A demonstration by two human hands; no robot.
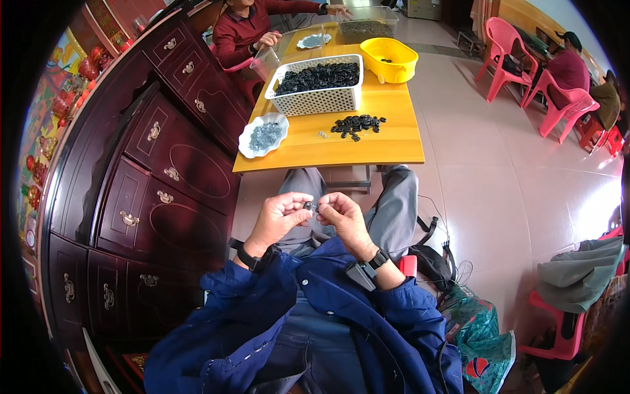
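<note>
Above my lap, my left hand (279,218) pinches a small dark oval piece (308,205) between thumb and fingers. My right hand (346,222) is closed beside it, its fingertips pinching a tiny clear piece (315,210) close to the dark one. Whether the two pieces touch is too small to tell. Beyond my hands, a loose pile of black oval pieces (354,125) lies on the yellow table (328,155), with a few clear bits (323,134) next to it. A white scalloped dish (246,146) of small clear pieces stands at the table's near left corner.
A white perforated basket (315,104) full of black pieces and a yellow tub (390,69) stand farther back. Across the table sits a person in a red sweater (236,33). A dark wooden cabinet (164,164) is at my left; pink chairs (508,52) and a green bag (482,335) are at my right.
</note>
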